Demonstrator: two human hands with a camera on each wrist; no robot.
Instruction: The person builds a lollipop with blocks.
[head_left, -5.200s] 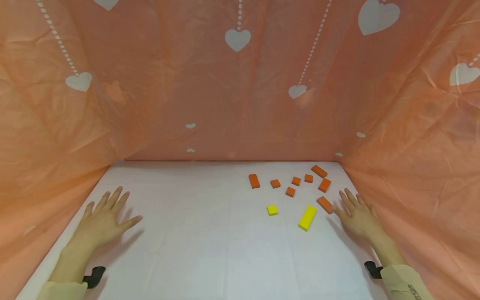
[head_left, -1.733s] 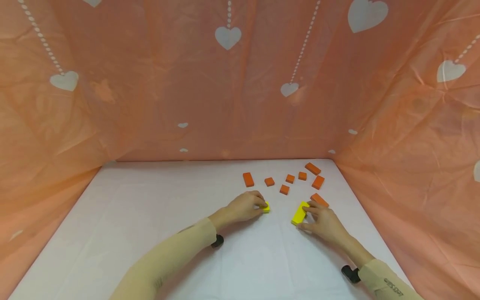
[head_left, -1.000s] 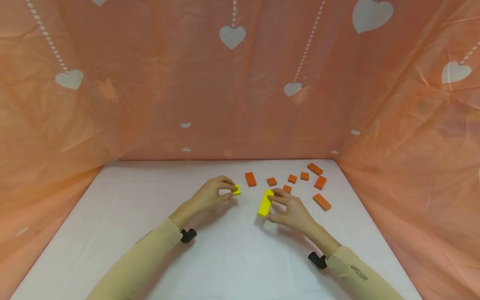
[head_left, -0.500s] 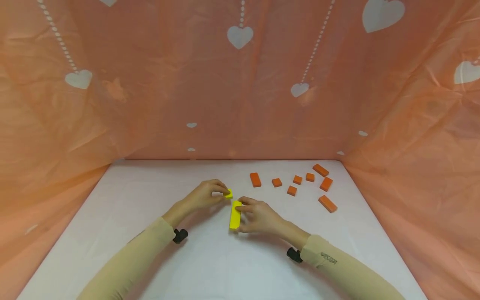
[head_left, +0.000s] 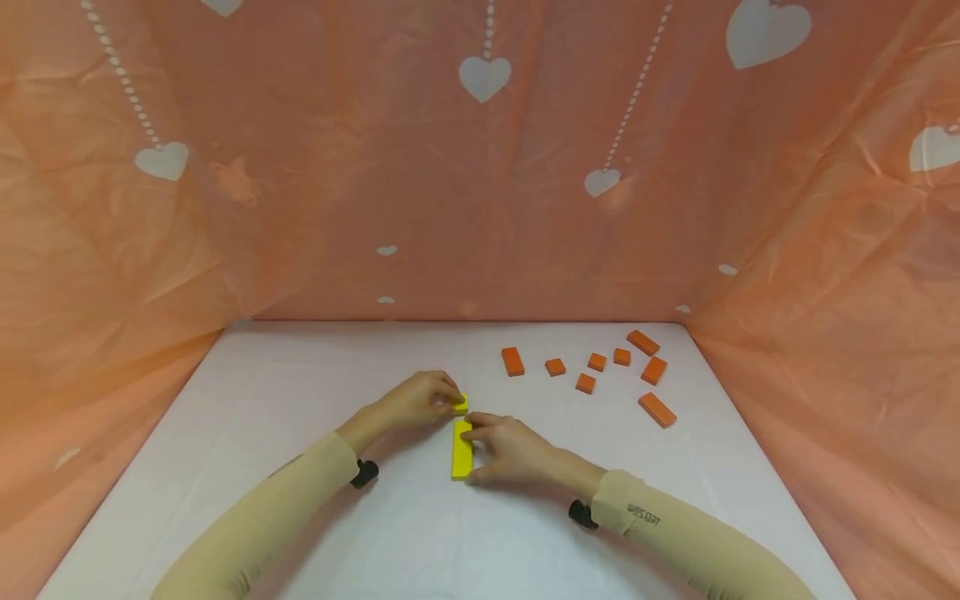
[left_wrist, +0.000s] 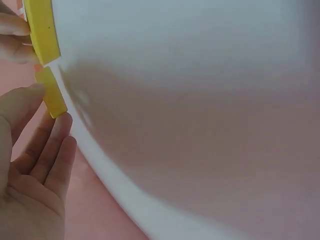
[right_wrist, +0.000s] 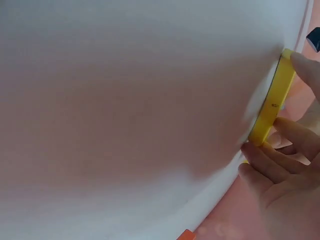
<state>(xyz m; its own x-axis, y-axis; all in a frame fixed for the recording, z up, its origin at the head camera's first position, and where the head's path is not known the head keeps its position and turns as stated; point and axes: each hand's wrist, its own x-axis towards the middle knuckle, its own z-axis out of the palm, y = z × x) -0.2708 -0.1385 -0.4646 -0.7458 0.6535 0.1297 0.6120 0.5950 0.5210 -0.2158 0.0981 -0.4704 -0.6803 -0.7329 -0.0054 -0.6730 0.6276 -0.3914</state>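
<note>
Bench: white-covered bench [head_left: 450, 546], with orange blocks [head_left: 586, 384] scattered over its far right.
Right hand: this hand [head_left: 517, 448] grips the long block, thumb toward one end, fingers toward the other.
Left hand: this hand [head_left: 408, 400] pinches the small block.
Long yellow block: block [head_left: 461, 458] at mid-bench; best steadied as the reference.
Small yellow block: block [head_left: 461, 409] just beyond its far end, apart; square it lightly, fingertips clear of the gap.

Soft light, dim wrist views; broad, blurry shadows
</note>
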